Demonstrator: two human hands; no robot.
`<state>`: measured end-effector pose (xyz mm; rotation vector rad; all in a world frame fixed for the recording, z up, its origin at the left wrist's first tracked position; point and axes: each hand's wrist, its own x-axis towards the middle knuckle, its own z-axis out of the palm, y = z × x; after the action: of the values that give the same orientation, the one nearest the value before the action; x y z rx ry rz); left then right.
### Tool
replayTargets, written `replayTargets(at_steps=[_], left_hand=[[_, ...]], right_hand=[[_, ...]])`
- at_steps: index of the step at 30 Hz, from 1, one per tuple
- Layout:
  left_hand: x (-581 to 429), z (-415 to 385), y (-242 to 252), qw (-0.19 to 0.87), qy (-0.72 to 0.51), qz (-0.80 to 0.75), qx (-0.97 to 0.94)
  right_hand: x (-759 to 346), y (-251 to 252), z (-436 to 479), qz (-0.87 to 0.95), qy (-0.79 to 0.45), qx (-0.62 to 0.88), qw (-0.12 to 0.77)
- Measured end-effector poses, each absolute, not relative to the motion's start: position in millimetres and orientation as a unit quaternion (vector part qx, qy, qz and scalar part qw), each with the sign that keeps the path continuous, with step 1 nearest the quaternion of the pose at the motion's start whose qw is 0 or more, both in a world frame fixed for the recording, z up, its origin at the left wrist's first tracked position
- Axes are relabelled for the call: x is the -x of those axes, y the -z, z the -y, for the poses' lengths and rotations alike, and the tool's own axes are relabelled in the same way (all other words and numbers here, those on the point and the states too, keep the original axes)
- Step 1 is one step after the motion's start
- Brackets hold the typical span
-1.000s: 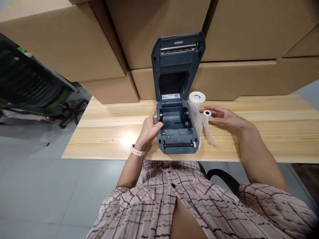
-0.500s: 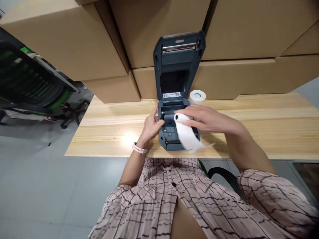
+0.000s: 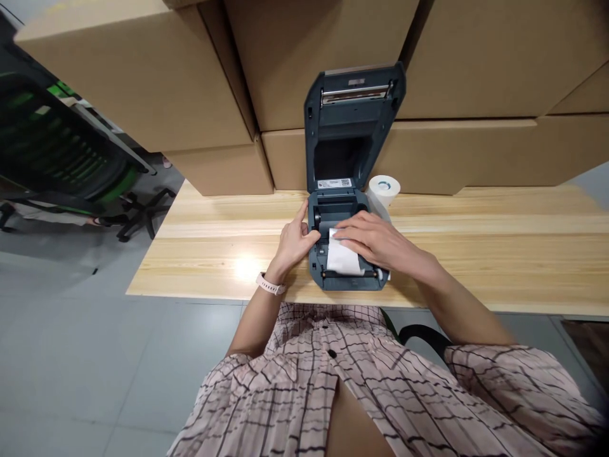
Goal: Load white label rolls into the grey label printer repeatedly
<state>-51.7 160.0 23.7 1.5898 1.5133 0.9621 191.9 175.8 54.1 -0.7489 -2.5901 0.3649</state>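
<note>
A dark grey label printer (image 3: 314,254) stands on the table with its lid (image 3: 354,117) raised. My left hand (image 3: 295,241) grips the printer's left side, the thumb over the rim and the index finger stretched along the edge. Inside the bay, my right hand (image 3: 380,241) is closed over a white label paper roll (image 3: 334,233), mostly hidden under the fingers. The roll's loose paper strip lies toward the printer's front roller. Touching or close behind the printer's right side, a second white roll (image 3: 384,186) stands on the table; I cannot tell which.
Cardboard boxes (image 3: 304,63) are stacked along the back of the wooden table (image 3: 476,247). At the left, beyond the table edge, is an office chair (image 3: 71,152), with part of a person's foot near it. The table's front edge runs close to my body.
My right hand has lowered the paper roll into the printer bay, and its strip, swinging over the front before, now lies inside. My left hand keeps its place on the printer.
</note>
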Motion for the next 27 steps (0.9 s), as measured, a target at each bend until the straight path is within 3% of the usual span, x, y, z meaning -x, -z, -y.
replayTargets(at_steps=[5, 13, 19, 27], left_hand=[[52, -159, -24, 0.358, -0.368, -0.593, -0.62], [53, -160, -20, 0.36, -0.379, -0.584, -0.621], [53, -159, -21, 0.361, -0.38, -0.583, -0.621], [53, -159, -22, 0.365, -0.372, -0.582, -0.624]], right_hand=[[-209, -51, -149, 0.918, -0.2, 0.275, 0.203], [-227, -50, -136, 0.949, -0.176, 0.218, 0.144], [-206, -45, -128, 0.922, -0.161, 0.28, 0.212], [-217, -38, -124, 0.924, -0.18, 0.221, 0.254]])
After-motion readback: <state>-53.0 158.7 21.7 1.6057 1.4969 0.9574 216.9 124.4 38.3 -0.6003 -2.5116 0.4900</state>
